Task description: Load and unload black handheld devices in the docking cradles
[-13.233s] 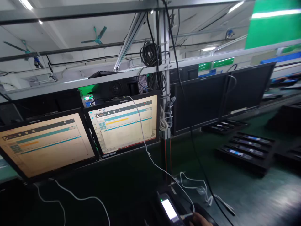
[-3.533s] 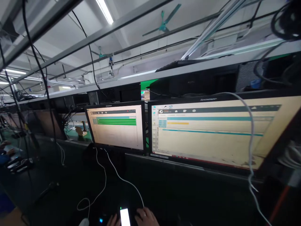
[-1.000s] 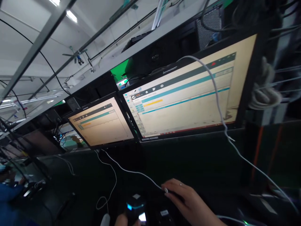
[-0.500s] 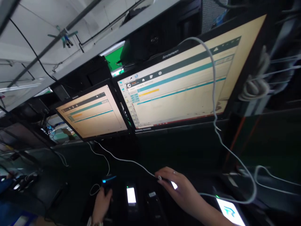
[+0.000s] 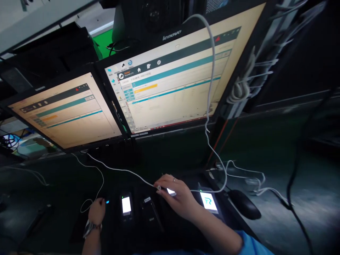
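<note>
My right hand point(image 5: 176, 194) pinches the end of a white cable point(image 5: 124, 170), above a device with a lit screen point(image 5: 171, 192) that the hand partly covers. My left hand point(image 5: 96, 211) is closed beside a small blue light point(image 5: 107, 202), next to the looped end of another white cable point(image 5: 102, 177); what its fingers hold is too dark to tell. Between the hands lie a device with a white lit screen point(image 5: 126, 205) and a dark device with a small label point(image 5: 151, 212). Right of my right hand, a device shows a teal logo point(image 5: 209, 202).
Two monitors, left point(image 5: 66, 113) and right point(image 5: 170, 85), stand behind the devices. A thick white cable point(image 5: 211, 71) hangs across the right monitor. A black mouse point(image 5: 243, 204) lies at the right, near tangled white cables point(image 5: 259, 184).
The view has shifted right and down, so the monitors sit further left. The dark object with a blue edge by my left hand no longer shows clearly. My right hand still pinches the cable end.
</note>
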The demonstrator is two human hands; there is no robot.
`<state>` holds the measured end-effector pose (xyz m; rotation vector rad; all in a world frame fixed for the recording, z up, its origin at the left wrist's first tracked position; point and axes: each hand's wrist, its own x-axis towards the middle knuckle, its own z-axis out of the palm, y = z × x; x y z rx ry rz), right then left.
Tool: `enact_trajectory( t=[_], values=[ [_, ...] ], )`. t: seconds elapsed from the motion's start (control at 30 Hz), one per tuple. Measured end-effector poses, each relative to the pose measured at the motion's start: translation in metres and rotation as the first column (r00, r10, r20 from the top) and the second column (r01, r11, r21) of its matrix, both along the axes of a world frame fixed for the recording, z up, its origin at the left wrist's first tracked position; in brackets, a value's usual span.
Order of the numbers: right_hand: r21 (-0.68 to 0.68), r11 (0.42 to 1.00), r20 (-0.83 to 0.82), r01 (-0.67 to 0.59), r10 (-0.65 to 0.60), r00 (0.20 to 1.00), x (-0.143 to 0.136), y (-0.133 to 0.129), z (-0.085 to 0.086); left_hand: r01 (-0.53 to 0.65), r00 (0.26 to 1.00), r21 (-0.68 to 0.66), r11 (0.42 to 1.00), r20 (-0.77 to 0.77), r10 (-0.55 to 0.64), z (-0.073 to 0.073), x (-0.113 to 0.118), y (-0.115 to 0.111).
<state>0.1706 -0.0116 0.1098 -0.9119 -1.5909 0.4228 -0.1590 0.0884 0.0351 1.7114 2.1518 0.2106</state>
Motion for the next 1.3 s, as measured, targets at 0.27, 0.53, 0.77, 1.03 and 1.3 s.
enact_trajectory(
  t=[0.27,0.53,0.77,1.03,1.3],
  values=[
    [0.003,0.999,-0.020,-0.039,0.039,0.999,-0.012,0.003,-0.004,0.532,0.835,-0.208,0.821,-0.034,-0.549,0.025,0.155,-0.094],
    [0.024,0.998,0.007,-0.065,0.064,0.998,-0.014,0.000,-0.003,0.510,0.860,-0.078,0.856,0.071,-0.506,0.010,0.159,-0.066],
    [0.204,0.976,0.295,-0.077,0.014,0.955,-0.008,0.007,0.005,0.263,-0.082,-0.394,0.881,0.900,0.427,0.026,0.117,-0.076],
    [0.102,0.991,0.442,-0.083,0.029,0.897,-0.040,0.010,0.016,0.347,-0.618,-0.317,0.883,0.631,0.469,0.046,0.113,-0.093],
    [-0.108,0.989,0.538,-0.101,0.144,0.830,-0.051,0.012,0.025,0.231,-0.587,-0.333,0.914,0.702,0.404,0.041,0.114,-0.085]
  ],
)
